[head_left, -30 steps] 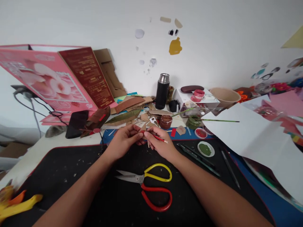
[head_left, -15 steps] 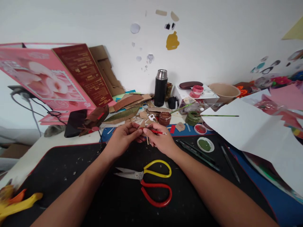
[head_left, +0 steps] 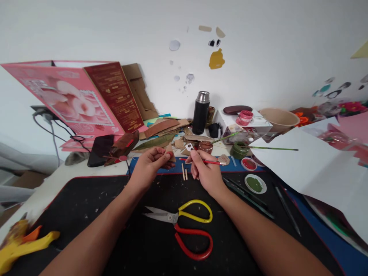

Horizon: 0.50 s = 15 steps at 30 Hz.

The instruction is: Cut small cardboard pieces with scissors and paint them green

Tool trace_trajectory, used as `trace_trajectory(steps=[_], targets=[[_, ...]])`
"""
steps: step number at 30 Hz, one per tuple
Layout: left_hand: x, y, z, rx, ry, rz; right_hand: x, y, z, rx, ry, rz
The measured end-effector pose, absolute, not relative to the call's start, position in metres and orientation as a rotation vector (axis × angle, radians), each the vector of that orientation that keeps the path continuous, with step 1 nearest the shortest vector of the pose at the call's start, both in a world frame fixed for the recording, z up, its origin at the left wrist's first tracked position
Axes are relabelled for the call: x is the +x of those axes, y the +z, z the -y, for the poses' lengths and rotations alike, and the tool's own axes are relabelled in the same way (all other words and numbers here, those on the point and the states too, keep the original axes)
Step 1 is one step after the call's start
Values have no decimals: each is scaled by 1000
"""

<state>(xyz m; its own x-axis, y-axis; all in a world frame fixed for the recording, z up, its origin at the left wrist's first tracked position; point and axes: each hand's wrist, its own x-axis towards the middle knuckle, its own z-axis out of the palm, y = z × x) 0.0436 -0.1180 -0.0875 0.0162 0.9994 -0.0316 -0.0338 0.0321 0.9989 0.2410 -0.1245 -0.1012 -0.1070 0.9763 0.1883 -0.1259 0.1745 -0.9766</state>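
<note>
My left hand [head_left: 148, 165] pinches a small piece of brown cardboard [head_left: 170, 152] with a red patch on it, between thumb and fingers. To its right, my right hand [head_left: 205, 170] is closed around a thin red pencil-like stick [head_left: 212, 162], its pale end pointing right. The hands are apart, above the far edge of the black mat [head_left: 94, 214]. Two short pale wooden sticks [head_left: 183, 171] lie between them. Nearer to me, scissors [head_left: 172, 217] with one yellow and one red handle rest between my forearms, blades slightly apart and pointing left.
Paint jars, brown [head_left: 206, 147] and green [head_left: 239, 150], hold brushes. Lids of red [head_left: 248, 164] and green paint [head_left: 255, 184] lie at right. A black flask [head_left: 200, 115] stands behind cardboard scraps. Pink box [head_left: 71, 103] is far left; yellow tool [head_left: 31, 245] near left.
My hands have moved apart, the left with the cardboard piece and the right with the red stick. The wooden sticks now show fully between them. The view has shifted slightly.
</note>
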Motion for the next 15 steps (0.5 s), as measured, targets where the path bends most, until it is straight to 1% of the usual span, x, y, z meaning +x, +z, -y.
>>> trace_trajectory(steps=[15], targets=[[50, -87, 121, 1221, 1087, -1216, 245, -98, 130, -858, 1197, 1351]])
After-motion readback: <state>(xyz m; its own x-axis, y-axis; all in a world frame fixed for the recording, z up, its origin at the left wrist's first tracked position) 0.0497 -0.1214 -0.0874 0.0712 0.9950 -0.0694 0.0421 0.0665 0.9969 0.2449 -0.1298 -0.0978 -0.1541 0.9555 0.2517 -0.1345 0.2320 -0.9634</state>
